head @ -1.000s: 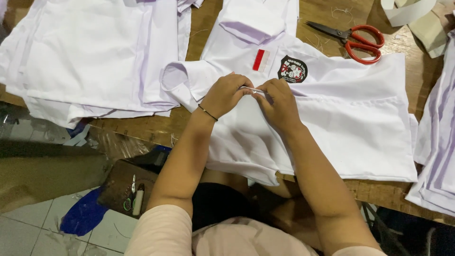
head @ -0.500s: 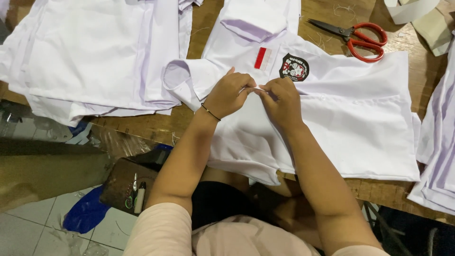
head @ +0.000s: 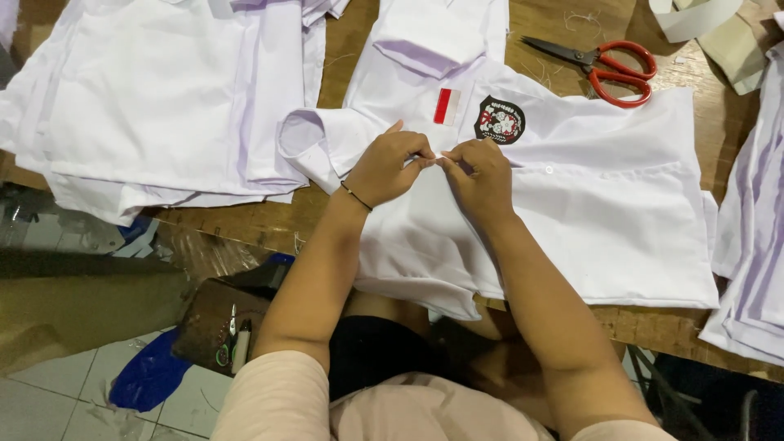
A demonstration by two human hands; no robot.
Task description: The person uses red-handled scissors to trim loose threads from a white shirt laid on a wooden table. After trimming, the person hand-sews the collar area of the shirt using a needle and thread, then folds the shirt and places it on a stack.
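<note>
While pinched, white badged shirt point(head: 621, 212)

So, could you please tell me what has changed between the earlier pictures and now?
Very little. The left hand and right hand keep pinching the front of the white shirt where their fingertips meet, with only slight finger shifts. Nothing was picked up or let go. The scissors, the stack of shirts and the table stayed as they were.
</note>
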